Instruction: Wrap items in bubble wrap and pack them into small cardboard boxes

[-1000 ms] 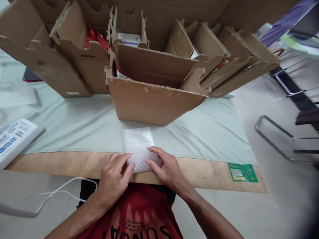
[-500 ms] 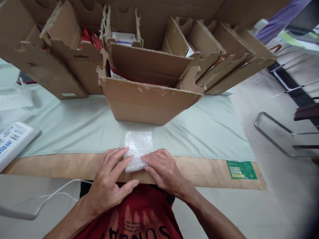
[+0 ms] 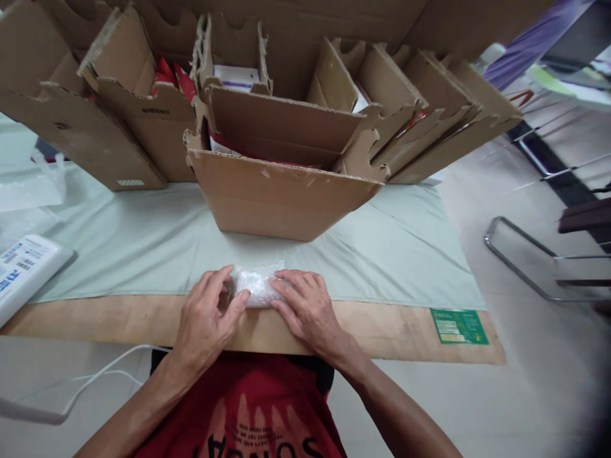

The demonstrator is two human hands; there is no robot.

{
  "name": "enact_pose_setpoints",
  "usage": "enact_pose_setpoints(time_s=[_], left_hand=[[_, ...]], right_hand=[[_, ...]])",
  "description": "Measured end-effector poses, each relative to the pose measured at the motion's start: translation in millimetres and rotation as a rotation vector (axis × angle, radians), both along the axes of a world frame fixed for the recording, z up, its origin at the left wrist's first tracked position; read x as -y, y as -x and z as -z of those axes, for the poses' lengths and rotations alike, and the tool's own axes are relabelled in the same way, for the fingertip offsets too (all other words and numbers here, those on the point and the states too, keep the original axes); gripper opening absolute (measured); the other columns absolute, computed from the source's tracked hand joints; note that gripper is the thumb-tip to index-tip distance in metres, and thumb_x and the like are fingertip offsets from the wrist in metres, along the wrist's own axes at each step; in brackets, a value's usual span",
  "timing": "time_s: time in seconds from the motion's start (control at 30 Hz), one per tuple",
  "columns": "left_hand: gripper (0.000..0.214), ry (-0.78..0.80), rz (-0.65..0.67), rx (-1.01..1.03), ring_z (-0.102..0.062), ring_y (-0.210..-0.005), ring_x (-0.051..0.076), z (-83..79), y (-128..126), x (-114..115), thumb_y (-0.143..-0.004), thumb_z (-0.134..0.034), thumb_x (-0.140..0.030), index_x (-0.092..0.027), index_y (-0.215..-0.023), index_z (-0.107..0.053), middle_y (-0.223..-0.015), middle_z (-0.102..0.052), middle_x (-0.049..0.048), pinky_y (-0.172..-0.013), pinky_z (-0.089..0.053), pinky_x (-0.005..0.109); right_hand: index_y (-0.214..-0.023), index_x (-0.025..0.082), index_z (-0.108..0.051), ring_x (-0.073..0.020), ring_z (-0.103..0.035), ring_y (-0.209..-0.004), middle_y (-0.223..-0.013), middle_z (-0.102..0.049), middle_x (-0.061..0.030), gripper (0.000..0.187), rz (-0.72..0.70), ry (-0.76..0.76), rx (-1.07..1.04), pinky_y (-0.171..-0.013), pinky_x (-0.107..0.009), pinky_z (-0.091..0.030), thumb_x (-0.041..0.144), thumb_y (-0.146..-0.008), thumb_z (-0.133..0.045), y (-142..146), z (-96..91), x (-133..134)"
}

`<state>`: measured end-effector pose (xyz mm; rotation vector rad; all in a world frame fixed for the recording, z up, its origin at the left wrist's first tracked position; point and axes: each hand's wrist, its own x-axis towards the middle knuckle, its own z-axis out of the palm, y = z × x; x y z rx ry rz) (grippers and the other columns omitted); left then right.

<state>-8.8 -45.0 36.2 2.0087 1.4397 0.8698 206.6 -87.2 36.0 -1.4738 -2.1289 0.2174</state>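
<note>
- Bubble wrap (image 3: pixel 258 286), folded into a small bundle, lies at the table's front, its near edge just over the bare wood (image 3: pixel 382 327).
- Left hand (image 3: pixel 205 312): thumb and fingers curl about the bundle's left end, pinching it.
- Right hand (image 3: pixel 308 312): thumb and fingers pinch the opposite end, the fingertips resting on top.
- Below the hands, a red shirt (image 3: pixel 267 394) carries large dark letters, upside down to the camera and cut by the frame; an S can be made out, while the smaller lines are too small to tell.
- Green cloth (image 3: pixel 382 254) ends in a straight hem along the wood; a strip of it separates the bundle from the front box (image 3: pixel 286 207).
- To the right, near the table's corner, a green card (image 3: pixel 459 326) lies flat on the wood and hem, its pale and yellow print too fine to read.
- At far left, a white case (image 3: pixel 45 270) bears bold blue characters and a black code, the brand unclear; clear plastic (image 3: pixel 28 191) lies behind.
- Behind, cardboard boxes (image 3: pixel 86 140) stand in a row; one has a blurred dark stamp, another a pale hatched mark.
- Past the table's right edge, a metal frame (image 3: pixel 520 240) stands on the floor (image 3: pixel 501 331).
</note>
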Motion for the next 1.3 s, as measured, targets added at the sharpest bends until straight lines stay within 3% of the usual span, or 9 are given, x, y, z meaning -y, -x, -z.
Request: enact_pose_setpoints(time_s=[0.23,0.47,0.63,0.77,0.87,0.97,1.07,1.2,1.3], left_hand=[[0.068,0.478,-0.052,0.334,-0.070,-0.087,0.018,-5.2,8.0,18.0,-0.089,-0.066,-0.042,-0.019,-0.148,-0.042,-0.111,-0.068,0.0102,-0.075,-0.061,0.035],[0.063,0.456,-0.163,0.591,-0.069,-0.097,0.017,13.2,-22.5,15.5,-0.082,-0.072,-0.035,-0.022,-0.140,-0.050,-0.112,-0.062,0.0063,-0.084,-0.059,0.030],[0.055,0.337,-0.106,0.458,-0.067,-0.116,0.022,13.6,-28.0,16.2,-0.089,-0.062,-0.028,-0.022,-0.142,-0.050,-0.134,-0.062,0.0128,-0.093,-0.059,0.035],[0.053,0.144,0.134,0.321,-0.071,-0.113,0.021,-4.5,-25.0,14.5,-0.088,-0.057,-0.016,-0.028,-0.140,-0.053,-0.124,-0.071,0.0080,-0.095,-0.060,0.035],[0.064,-0.012,0.370,0.254,-0.072,-0.111,0.019,-21.7,-29.7,14.1,-0.086,-0.055,-0.009,-0.033,-0.145,-0.048,-0.126,-0.072,0.0049,-0.095,-0.061,0.031],[0.069,-0.130,0.472,0.233,-0.073,-0.109,0.018,-35.1,-35.7,12.1,-0.087,-0.053,-0.007,-0.032,-0.150,-0.039,-0.122,-0.073,0.0055,-0.093,-0.062,0.029],[0.061,-0.229,0.492,0.173,-0.071,-0.114,0.022,-49.4,-37.4,2.0,-0.091,-0.058,-0.017,-0.026,-0.149,-0.041,-0.125,-0.070,0.0108,-0.092,-0.063,0.033],[0.061,-0.514,0.327,0.034,-0.051,-0.140,0.033,-77.4,-39.0,-35.2,-0.092,-0.064,-0.025,-0.022,-0.150,-0.043,-0.145,-0.056,0.0174,-0.111,-0.050,0.052],[0.066,-0.695,0.146,-0.116,-0.036,-0.150,0.040,-94.8,-44.1,-72.2,-0.091,-0.066,-0.020,-0.015,-0.152,-0.041,-0.149,-0.052,0.0215,-0.120,-0.035,0.063]], right_hand=[[-0.122,0.020,-0.067,-0.0253,-0.068,-0.106,-0.117,-0.075,-0.0099,0.023,0.018,0.008,-0.165,-0.089,-0.043,-0.049,0.019,-0.102,-0.055,1.6,4.0,-1.2],[-0.124,0.022,-0.065,-0.0246,-0.068,-0.108,-0.117,-0.074,-0.0104,0.025,0.061,-0.004,-0.266,-0.088,-0.042,-0.052,0.018,-0.102,-0.053,9.3,11.4,15.2],[-0.127,0.024,-0.064,-0.0277,-0.066,-0.115,-0.125,-0.071,-0.0114,0.029,0.012,0.030,-0.296,-0.097,-0.048,-0.052,0.025,-0.097,-0.062,-4.3,-0.3,15.9],[-0.155,0.029,-0.039,-0.0336,-0.052,-0.139,-0.155,-0.050,-0.0155,0.080,-0.014,0.188,-0.452,-0.112,-0.055,-0.044,0.052,-0.088,-0.075,-28.9,-19.7,10.5],[-0.163,0.029,-0.025,-0.0292,-0.061,-0.130,-0.149,-0.058,-0.0145,0.104,-0.116,0.425,-0.583,-0.109,-0.046,-0.050,0.059,-0.080,-0.081,-35.9,-33.2,5.1],[-0.148,0.028,-0.053,-0.0250,-0.070,-0.111,-0.129,-0.072,-0.0089,0.069,-0.125,0.518,-0.546,-0.097,-0.038,-0.056,0.044,-0.086,-0.078,-33.7,-46.2,-0.5],[-0.119,0.027,-0.070,-0.0214,-0.072,-0.094,-0.110,-0.077,-0.0031,0.033,-0.088,0.489,-0.434,-0.083,-0.032,-0.058,0.028,-0.086,-0.076,-38.2,-64.3,-4.3],[-0.103,0.028,-0.069,-0.0180,-0.070,-0.073,-0.089,-0.075,0.0006,0.025,-0.027,0.388,-0.369,-0.064,-0.027,-0.058,0.022,-0.081,-0.078,-65.2,-102.6,-3.9],[-0.106,0.032,-0.067,-0.0219,-0.074,-0.078,-0.093,-0.076,-0.0029,0.022,-0.015,0.214,-0.447,-0.065,-0.030,-0.061,0.027,-0.086,-0.076,-88.4,-137.1,-3.1]])
